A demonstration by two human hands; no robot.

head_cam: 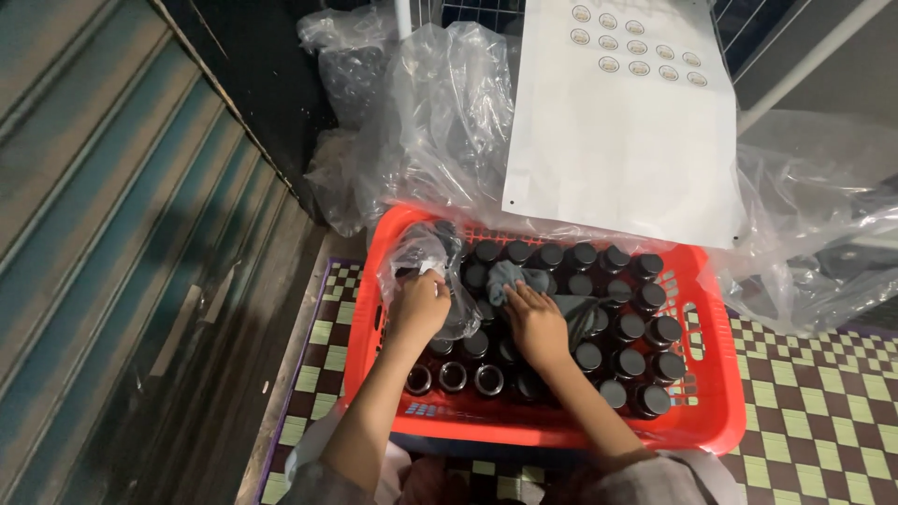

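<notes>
- Left hand (418,307) grips a clear plastic bag (421,254) over the red basket (711,374).
- Right hand (535,321) presses flat (fingers spread) on a grey cloth (524,279) atop dark-capped jars (645,301).

Both bare arms reach forward from the bottom of the view, side by side and close together. The left hand (418,306) is curled into a loose fist, knuckles up, with the fingers tucked under. The right hand (535,318) lies flatter, palm down, with its fingers spread a little and pointing up and to the left. The two hands are near each other but do not touch.
</notes>
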